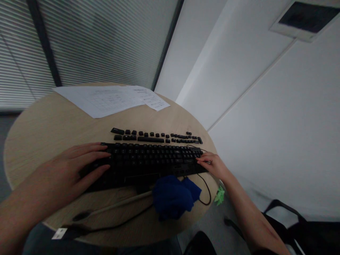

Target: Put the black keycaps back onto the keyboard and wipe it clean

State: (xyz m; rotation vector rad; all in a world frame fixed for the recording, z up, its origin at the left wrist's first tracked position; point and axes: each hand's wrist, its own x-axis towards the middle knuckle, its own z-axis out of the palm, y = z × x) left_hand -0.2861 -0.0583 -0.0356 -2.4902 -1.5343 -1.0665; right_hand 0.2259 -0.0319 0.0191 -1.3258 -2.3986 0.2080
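Note:
A black keyboard [148, 154] lies across the round table, with a lower strip where key positions look bare or dark. My left hand [77, 161] rests over its left end, fingers stretched and spread on the keys. At the right end, my right hand [211, 163] has thumb and fingers pinched together against the keyboard; whatever is between them is too small to make out. Loose black keycaps [140, 133] stand in two rows just beyond the keyboard, among them a long spacebar [150, 139].
Near me lie a crumpled blue cloth [172, 198], a thin brush-like tool [117, 205] and a black cable [124, 222]. Printed sheets [106, 101] cover the table's far side. A green object [220, 196] shows by the right edge; a black chair [300, 226] stands beyond.

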